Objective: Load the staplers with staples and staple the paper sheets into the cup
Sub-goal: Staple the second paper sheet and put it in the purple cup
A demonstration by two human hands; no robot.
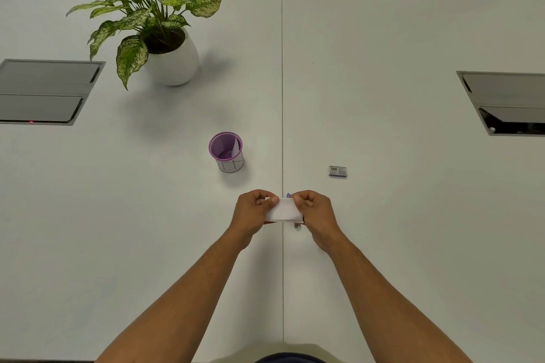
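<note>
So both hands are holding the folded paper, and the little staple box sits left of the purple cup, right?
Not quite. The head view shows the staple box to the right of the purple cup, not left. Both the left hand and right hand do hold the folded paper.

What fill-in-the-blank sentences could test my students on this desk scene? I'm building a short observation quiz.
1. The folded white paper is held by ____ hands.
2. The mesh cup is coloured ____.
3. The small staple box lies on the person's ____ side of the table seam.
4. The potted plant stands in a ____ pot.

Missing words: both; purple; right; white
</note>
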